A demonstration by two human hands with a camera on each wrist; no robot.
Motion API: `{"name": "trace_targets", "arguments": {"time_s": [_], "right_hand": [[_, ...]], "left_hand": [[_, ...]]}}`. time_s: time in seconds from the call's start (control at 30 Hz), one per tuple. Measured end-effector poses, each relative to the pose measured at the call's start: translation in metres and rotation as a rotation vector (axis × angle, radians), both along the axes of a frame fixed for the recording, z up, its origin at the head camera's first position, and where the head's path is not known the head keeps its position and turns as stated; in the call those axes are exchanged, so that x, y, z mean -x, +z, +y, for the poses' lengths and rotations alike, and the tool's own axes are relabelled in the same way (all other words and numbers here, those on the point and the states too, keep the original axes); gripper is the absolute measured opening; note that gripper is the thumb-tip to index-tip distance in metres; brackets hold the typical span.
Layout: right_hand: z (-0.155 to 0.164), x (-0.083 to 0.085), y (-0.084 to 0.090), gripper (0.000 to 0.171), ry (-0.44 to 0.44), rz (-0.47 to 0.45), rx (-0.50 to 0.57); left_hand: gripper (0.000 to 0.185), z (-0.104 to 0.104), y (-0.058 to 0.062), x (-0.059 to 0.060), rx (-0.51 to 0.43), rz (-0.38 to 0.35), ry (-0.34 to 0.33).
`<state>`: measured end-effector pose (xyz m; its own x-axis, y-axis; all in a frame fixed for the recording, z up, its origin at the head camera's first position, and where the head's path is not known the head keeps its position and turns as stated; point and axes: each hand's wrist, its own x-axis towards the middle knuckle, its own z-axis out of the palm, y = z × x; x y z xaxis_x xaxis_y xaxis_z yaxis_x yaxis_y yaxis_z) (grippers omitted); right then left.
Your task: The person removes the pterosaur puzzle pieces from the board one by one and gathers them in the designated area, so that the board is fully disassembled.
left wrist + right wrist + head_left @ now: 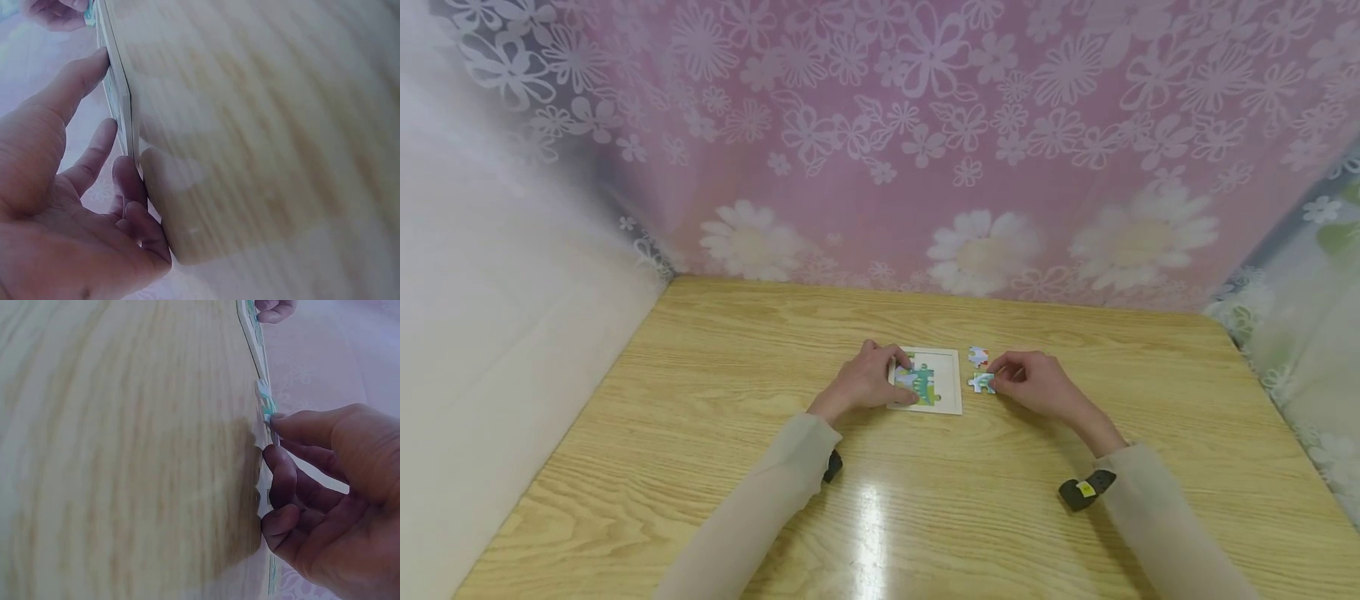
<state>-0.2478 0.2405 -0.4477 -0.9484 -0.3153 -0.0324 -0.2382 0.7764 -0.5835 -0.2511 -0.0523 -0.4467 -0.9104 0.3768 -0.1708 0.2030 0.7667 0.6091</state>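
Note:
A square puzzle tray [950,407] with a pale rim lies on the table, partly filled with joined green, blue and yellow pieces [922,380]. My left hand [867,379] rests at the tray's left side; its thumb and index finger press on top, while the other fingers bend against the edge in the left wrist view. Just right of the tray, my right hand [1036,383] pinches a green and white puzzle piece [981,382] between thumb and finger, low over the table. Another puzzle piece [977,357], bluish with red, lies directly behind it.
The wooden table [775,333] reaches back to a pink flowered curtain [865,167]. Pale cloth [497,292] hangs along the left side, and a flowered curtain [1330,333] along the right. Each wrist carries a black camera strap [1086,492].

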Motion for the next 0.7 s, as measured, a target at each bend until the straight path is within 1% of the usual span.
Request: {"name": "trace_targets", "arguments": {"time_s": [0.2,0.4,0.57,0.7], "right_hand": [[0.001,0.002,-0.003,0.011,0.003,0.001,-0.002],[-0.001,0.002,0.000,0.011,-0.007,-0.001,-0.010],[-0.003,0.001,0.000,0.013,-0.012,0.033,-0.010],[-0.011,0.001,0.002,0.017,0.005,0.059,0.027]], "left_hand": [[0.046,0.000,-0.002,0.002,-0.014,-0.031,0.013],[0.046,0.001,-0.002,0.003,-0.012,-0.033,0.007],[0.046,0.001,0.001,0.002,-0.028,-0.038,0.002],[0.045,0.000,0.001,0.002,-0.026,-0.034,-0.004]]}}
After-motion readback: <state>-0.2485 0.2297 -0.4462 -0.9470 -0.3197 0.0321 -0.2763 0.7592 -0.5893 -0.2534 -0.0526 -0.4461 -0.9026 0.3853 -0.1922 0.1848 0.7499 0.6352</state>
